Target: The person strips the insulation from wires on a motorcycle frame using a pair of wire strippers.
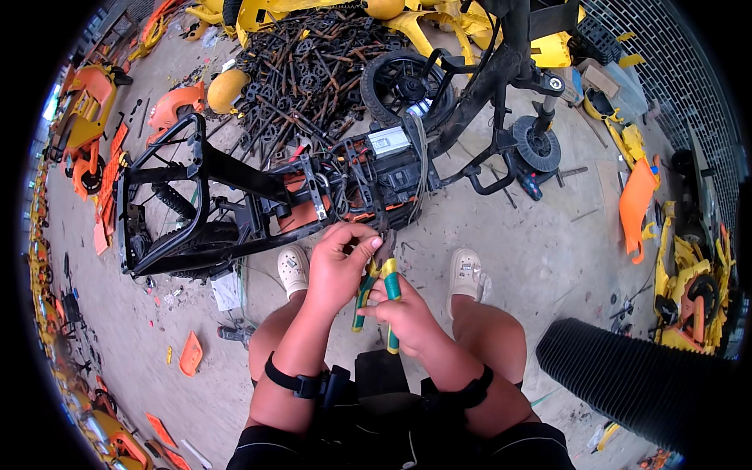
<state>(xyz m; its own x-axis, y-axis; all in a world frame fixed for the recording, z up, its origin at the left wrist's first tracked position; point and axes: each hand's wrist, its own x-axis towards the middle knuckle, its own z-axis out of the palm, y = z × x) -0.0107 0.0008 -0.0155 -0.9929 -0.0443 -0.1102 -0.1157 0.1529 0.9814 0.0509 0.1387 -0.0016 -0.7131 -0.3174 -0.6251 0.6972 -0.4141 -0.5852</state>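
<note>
My right hand point(413, 315) is wrapped round a pair of pliers with green and yellow handles point(393, 301). The pliers' dark jaws point away from me, toward the stripped black scooter frame point(205, 160). Close beside the jaws, my left hand point(337, 265) is closed in a pinch; what its fingertips hold is too small to make out. Just beyond both hands lie the frame's exposed cables point(423, 168) and a silver box point(389, 141) fixed on its middle.
A heap of rusty metal parts point(301, 74) lies behind the frame, next to a loose wheel point(407, 84). A cordless drill point(533, 184) rests on the floor at right. Nearer stands a black ribbed tube point(619, 376). Orange and yellow panels point(638, 207) line both sides.
</note>
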